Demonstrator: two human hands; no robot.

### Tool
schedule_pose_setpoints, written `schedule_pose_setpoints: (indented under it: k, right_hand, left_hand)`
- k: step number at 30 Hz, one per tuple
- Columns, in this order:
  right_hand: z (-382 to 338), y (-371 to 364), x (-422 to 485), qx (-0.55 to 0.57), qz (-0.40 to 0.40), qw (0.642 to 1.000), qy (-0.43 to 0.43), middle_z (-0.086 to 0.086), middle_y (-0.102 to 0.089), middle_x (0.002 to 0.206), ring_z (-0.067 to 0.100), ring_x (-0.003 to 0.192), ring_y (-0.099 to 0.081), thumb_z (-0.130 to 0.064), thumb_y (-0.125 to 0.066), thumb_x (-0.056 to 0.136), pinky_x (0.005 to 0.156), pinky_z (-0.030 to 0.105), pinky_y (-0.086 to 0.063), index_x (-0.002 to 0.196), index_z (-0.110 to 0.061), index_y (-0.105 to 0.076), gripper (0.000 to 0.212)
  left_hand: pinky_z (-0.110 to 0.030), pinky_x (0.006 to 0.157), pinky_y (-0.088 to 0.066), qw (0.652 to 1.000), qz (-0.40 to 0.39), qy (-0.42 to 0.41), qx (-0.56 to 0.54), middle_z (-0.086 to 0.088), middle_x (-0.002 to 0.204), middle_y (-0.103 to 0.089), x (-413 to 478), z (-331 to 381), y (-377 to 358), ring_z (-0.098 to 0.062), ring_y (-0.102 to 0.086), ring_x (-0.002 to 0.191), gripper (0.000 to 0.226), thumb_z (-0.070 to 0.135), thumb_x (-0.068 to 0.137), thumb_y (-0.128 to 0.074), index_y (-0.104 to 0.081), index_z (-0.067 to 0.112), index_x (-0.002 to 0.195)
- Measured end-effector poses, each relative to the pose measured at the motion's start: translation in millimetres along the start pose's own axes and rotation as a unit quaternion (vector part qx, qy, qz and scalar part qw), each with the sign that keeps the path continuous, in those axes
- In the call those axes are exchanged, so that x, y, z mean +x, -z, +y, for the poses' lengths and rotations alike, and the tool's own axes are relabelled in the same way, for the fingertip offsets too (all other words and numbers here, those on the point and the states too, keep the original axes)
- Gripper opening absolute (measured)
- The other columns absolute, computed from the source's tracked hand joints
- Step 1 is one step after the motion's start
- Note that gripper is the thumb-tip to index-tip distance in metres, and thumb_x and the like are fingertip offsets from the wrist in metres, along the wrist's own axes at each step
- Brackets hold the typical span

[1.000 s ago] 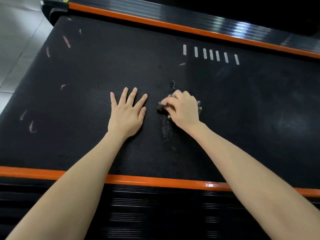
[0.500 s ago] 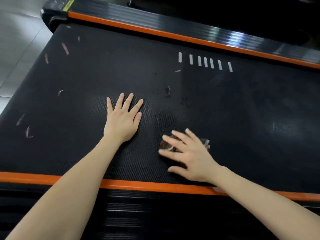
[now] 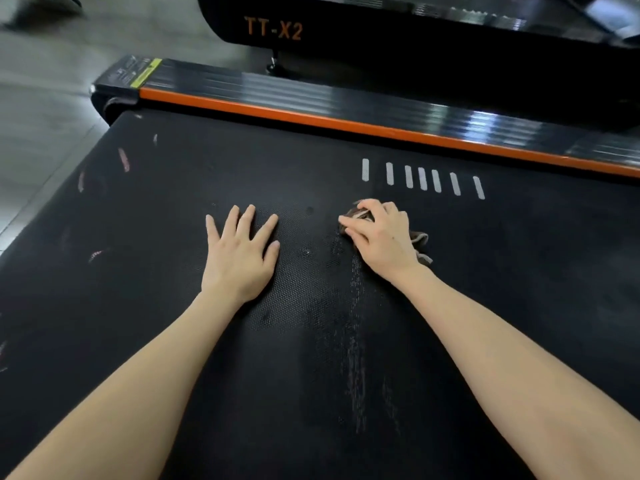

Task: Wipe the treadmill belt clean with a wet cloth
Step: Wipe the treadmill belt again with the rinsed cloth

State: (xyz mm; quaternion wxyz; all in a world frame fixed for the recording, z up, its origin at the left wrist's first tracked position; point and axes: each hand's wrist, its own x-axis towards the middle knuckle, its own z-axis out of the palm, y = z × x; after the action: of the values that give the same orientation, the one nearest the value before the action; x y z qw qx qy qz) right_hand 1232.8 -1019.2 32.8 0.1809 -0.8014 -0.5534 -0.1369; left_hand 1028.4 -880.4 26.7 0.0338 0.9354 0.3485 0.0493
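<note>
Treadmill belt (image 3: 173,220), black and textured, is filling most of the view and is lying below an orange side rail (image 3: 346,123), with pale streaks (image 3: 355,372) running down its middle and pink scuffs (image 3: 123,160) showing near its left end. The left hand (image 3: 239,258) is resting flat on the belt with fingers spread wide, holding nothing, while the right hand (image 3: 381,237), near it, is curling its fingers over a bunched brown cloth (image 3: 420,239) and pressing it on the belt. Small white bars (image 3: 422,178) are standing in a row just beyond the cloth.
</note>
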Motion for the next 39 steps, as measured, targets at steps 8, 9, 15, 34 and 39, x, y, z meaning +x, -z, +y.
schedule_pose_setpoints:
  k: [8,9,15,34,39]
  right_hand:
    - [-71,35,-68,0.131,-0.054,0.982,0.128,0.005,-0.062,0.097,0.027,0.08,-0.051,-0.03,-0.052,0.091,0.071,0.039,-0.038,0.095,-0.021,-0.072,0.023]
    - [-75,40,-80,0.153,-0.074,0.97,0.172,0.004,-0.063,0.101,0.025,0.081,-0.051,-0.031,-0.052,0.092,0.073,0.037,-0.037,0.098,-0.021,-0.072,0.023]
    - [14,5,22,0.024,0.03,0.997,0.06,0.012,-0.064,0.091,0.037,0.075,-0.056,-0.027,-0.056,0.087,0.066,0.045,-0.045,0.089,-0.019,-0.074,0.02]
    - [20,0,47,-0.01,-0.002,1.0,-0.015,0.014,-0.053,0.079,0.035,0.072,-0.051,-0.021,-0.06,0.083,0.06,0.043,-0.041,0.074,-0.011,-0.071,0.017]
    - [25,21,5,0.038,-0.053,0.992,0.111,0.011,-0.056,0.08,0.031,0.07,-0.05,-0.027,-0.048,0.088,0.059,0.039,-0.042,0.088,-0.014,-0.074,0.029]
  left_hand:
    - [-0.058,0.114,-0.003,1.0,0.009,-0.003,-0.008,-0.01,0.154,-0.026,0,-1,-2,-0.03,-0.014,0.144,0.065,0.052,0.089,-0.008,-0.031,0.031,0.146]
    - [-0.058,0.114,-0.004,1.0,0.011,-0.003,-0.01,-0.01,0.154,-0.027,0,-2,-2,-0.03,-0.015,0.144,0.064,0.051,0.09,-0.01,-0.032,0.031,0.146]
    - [-0.057,0.114,-0.006,1.0,0.005,0.0,-0.007,-0.011,0.152,-0.03,-1,-1,-3,-0.031,-0.019,0.143,0.062,0.051,0.092,-0.011,-0.034,0.031,0.145]
    - [-0.059,0.112,-0.015,1.0,0.012,-0.003,-0.006,-0.013,0.148,-0.038,1,-2,-3,-0.033,-0.027,0.139,0.057,0.049,0.094,-0.02,-0.042,0.029,0.142]
    - [-0.06,0.112,-0.014,1.0,0.011,-0.001,-0.012,-0.013,0.147,-0.039,0,-2,-2,-0.033,-0.027,0.139,0.057,0.049,0.093,-0.019,-0.042,0.029,0.141]
